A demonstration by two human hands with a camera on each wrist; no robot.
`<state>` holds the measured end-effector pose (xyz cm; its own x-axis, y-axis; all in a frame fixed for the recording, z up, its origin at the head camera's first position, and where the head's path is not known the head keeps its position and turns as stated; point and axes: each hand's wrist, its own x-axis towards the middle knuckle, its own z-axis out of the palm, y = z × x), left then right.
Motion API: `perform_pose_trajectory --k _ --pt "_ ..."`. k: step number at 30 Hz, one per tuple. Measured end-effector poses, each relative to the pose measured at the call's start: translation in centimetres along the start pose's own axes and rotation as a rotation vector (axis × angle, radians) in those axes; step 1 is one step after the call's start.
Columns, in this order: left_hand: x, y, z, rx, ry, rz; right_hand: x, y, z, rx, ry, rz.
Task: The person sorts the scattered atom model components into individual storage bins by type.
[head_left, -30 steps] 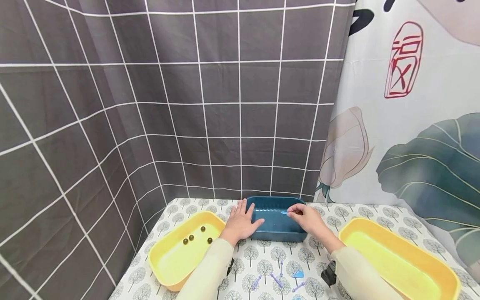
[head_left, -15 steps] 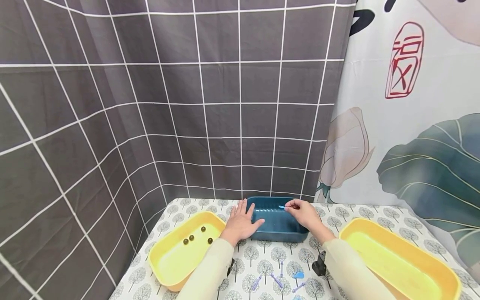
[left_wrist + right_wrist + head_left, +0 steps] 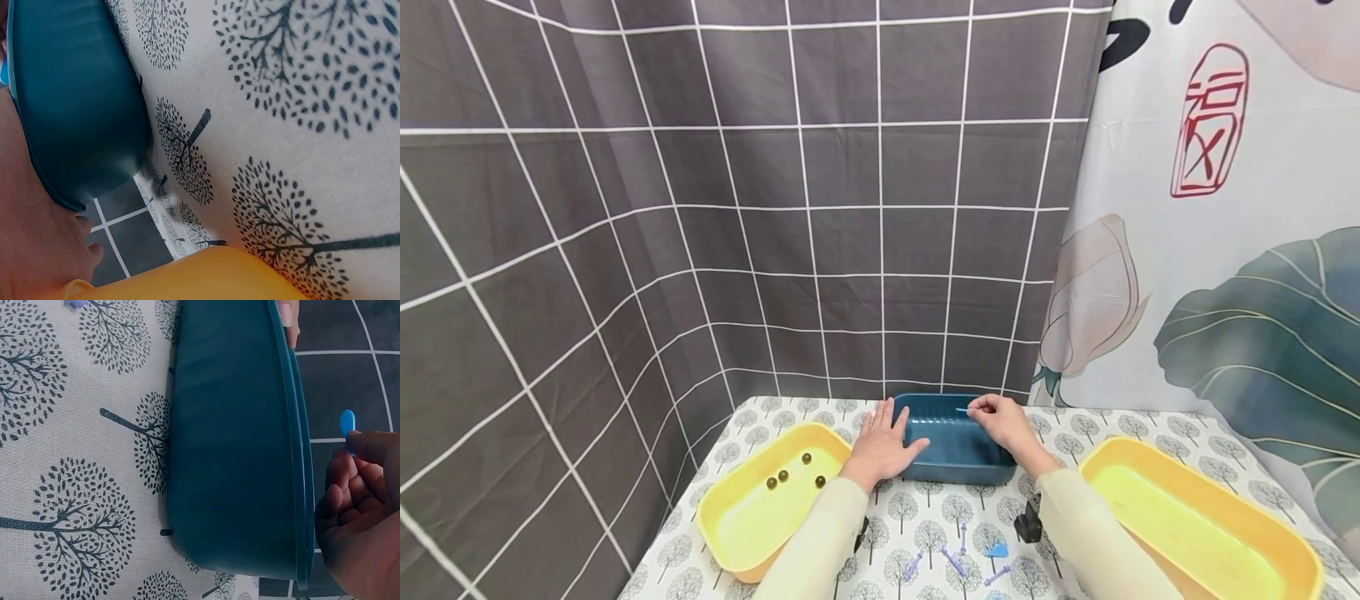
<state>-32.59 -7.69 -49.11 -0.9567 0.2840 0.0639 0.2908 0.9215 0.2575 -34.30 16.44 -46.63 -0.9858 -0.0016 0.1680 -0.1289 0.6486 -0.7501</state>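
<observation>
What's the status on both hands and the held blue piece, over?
Right hand pinching blue paddle-shaped piece above teal bin, not yet released. Left hand, fingers spread, on bin's left rim. No obstruction seen between piece and bin.

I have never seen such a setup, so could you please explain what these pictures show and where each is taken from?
There is no machine here, only a person's left hand and right hand. The wide view is from a camera on the head; the close ones, from the wrists. On the tree-patterned cloth stand a teal bin, a left yellow bin holding four dark balls, and a right yellow bin. Purple pieces and blue ones lie nearer the person. The left hand lies spread at the teal bin's left edge; the right pinches a small blue piece over it.
</observation>
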Motion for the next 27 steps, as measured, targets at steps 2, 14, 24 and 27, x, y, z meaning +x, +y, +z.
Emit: perform_pose_trajectory --k 2,14,24,27 --pt "0.05 -0.02 0.04 0.001 -0.003 -0.002 0.09 0.02 0.00 0.001 0.004 0.008" --pt "0.02 0.17 0.04 0.000 -0.001 -0.002 0.34 -0.44 0.00 0.014 0.023 0.002" --pt "0.03 -0.01 0.13 0.005 -0.004 -0.006 0.27 -0.38 -0.22 -0.001 0.009 -0.010" --pt "-0.01 0.02 0.06 0.005 -0.004 -0.006 0.06 -0.35 -0.49 0.002 0.004 -0.021"
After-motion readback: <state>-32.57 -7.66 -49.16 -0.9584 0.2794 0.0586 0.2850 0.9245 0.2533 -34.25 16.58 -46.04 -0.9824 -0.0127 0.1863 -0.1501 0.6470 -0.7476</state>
